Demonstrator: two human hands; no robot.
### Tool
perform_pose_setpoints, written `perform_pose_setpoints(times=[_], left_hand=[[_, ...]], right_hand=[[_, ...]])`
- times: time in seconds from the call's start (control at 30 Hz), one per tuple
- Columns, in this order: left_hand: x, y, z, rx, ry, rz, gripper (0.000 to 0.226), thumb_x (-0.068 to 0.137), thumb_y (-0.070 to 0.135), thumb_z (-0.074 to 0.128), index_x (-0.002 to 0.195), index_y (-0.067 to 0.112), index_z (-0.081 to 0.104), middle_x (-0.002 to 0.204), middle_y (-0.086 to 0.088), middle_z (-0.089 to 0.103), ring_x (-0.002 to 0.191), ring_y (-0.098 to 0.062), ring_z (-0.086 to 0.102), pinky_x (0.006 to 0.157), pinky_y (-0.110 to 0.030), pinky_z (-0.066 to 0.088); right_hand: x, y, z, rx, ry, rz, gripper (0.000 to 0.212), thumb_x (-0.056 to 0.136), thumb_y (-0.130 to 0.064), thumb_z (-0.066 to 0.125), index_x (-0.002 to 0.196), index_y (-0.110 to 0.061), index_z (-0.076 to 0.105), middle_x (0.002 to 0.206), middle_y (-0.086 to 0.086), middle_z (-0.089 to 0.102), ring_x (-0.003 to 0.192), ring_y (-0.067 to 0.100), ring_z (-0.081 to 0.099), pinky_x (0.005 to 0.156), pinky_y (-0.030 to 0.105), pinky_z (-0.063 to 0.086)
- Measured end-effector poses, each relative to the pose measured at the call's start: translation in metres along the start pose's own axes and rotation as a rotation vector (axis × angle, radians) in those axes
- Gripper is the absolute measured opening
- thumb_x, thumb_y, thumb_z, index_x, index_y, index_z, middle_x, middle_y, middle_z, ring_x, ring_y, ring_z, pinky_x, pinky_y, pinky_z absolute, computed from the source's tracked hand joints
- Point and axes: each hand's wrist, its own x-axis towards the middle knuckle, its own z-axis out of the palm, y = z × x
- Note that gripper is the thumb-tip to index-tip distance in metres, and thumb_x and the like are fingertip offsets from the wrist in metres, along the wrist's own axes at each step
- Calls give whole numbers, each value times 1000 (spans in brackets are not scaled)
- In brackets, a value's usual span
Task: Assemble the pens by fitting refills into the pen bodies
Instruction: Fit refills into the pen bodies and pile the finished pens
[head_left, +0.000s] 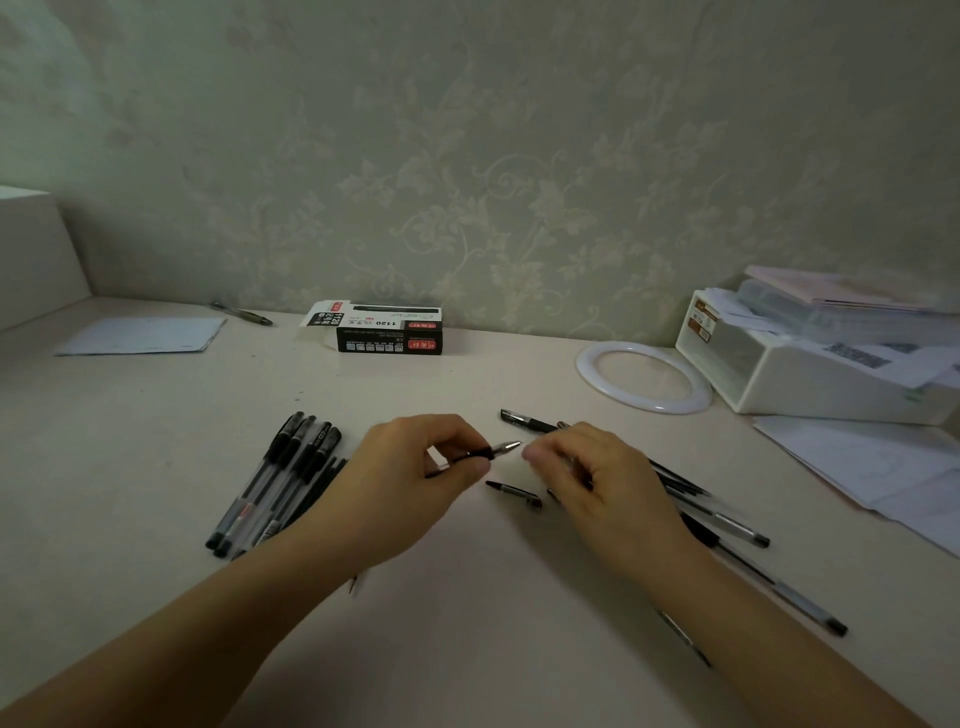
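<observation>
My left hand (410, 483) pinches a pen (493, 451) near its black grip, the metal tip pointing right. My right hand (597, 478) hovers just right of that tip with curled fingers, and a thin dark part seems to sit under them; I cannot tell if it is held. A loose tip piece (514, 492) lies on the table between the hands. Several capped pens (280, 483) lie bundled on the left. Pen bodies and refills (727, 519) are scattered on the right, partly hidden by my right hand.
A black and white pen box (387, 328) stands at the back centre. A white ring (644, 376) and a white organiser with papers (810, 364) sit at the back right. Loose sheets (883, 467) lie right; a sheet of paper (145, 335) lies back left.
</observation>
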Motion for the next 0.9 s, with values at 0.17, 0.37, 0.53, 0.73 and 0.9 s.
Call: perform_pose_setpoints(times=[0.17, 0.37, 0.53, 0.73, 0.9], left_hand=[[0, -5, -1, 11, -37, -86, 11, 88, 34, 63, 82, 43, 68, 77, 24, 63, 57, 1, 58, 55, -13, 41], [0, -4, -4, 90, -40, -79, 11, 88, 34, 65, 85, 44, 67, 81, 19, 66, 66, 11, 57, 56, -2, 39], [-1, -3, -3, 144, -63, -48, 10, 87, 34, 65, 86, 43, 68, 81, 20, 67, 70, 9, 58, 60, -2, 40], [0, -2, -5, 139, -70, -44, 9, 88, 33, 65, 88, 41, 69, 82, 19, 66, 68, 11, 56, 58, 0, 38], [-1, -1, -5, 139, -99, -20, 10, 88, 32, 65, 88, 41, 70, 79, 20, 66, 69, 11, 57, 61, -1, 38]], right_hand=[[-3, 2, 4, -307, -153, -76, 14, 90, -47, 61, 99, -39, 67, 105, -22, 51, 96, -2, 36, 85, 25, 25], [-1, 4, 0, -299, -144, -55, 21, 90, -51, 57, 108, -41, 60, 108, -27, 53, 101, -1, 38, 86, 28, 25], [-3, 0, 2, -358, -258, -104, 18, 94, -50, 53, 106, -42, 62, 111, -26, 54, 106, 0, 37, 89, 30, 22], [-1, 7, -1, -249, -42, -93, 5, 97, -30, 56, 96, -34, 58, 87, -23, 58, 89, 3, 47, 86, 31, 29], [0, 7, -1, -143, -17, -93, 9, 94, -31, 61, 100, -37, 64, 92, -21, 65, 89, 3, 53, 88, 38, 37]])
